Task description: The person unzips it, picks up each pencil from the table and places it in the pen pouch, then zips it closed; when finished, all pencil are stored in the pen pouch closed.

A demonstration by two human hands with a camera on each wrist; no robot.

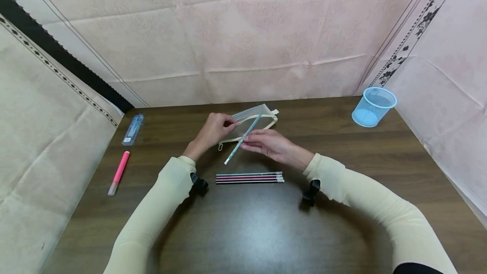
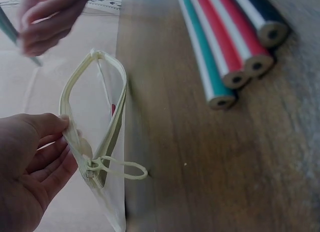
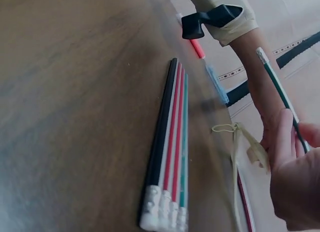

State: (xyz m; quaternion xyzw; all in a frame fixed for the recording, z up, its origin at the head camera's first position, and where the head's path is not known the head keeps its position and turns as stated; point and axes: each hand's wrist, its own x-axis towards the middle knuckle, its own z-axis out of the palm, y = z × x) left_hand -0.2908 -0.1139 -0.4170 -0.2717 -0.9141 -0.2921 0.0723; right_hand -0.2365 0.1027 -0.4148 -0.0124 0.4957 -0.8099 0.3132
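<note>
My left hand (image 1: 214, 131) pinches the cream zip edge of a see-through zip pouch (image 2: 120, 87), whose mouth gapes in the left wrist view. Over that pouch, my right hand (image 1: 271, 145) holds a green-and-white striped pencil (image 3: 279, 87) between thumb and fingers, slanted, with its eraser end toward me in the head view. A red striped pencil (image 3: 243, 194) shows at the pouch, apparently inside it. Several striped pencils (image 1: 249, 178), black, red and green with white, lie side by side in front of both hands, their eraser ends to the right.
On the left of the table (image 1: 243, 231) lie a pink marker-like pen (image 1: 119, 172) and a clear blue packet (image 1: 133, 130). A blue mesh cup (image 1: 373, 107) stands at the back right. Patterned cloth (image 1: 243, 37) hangs behind the table.
</note>
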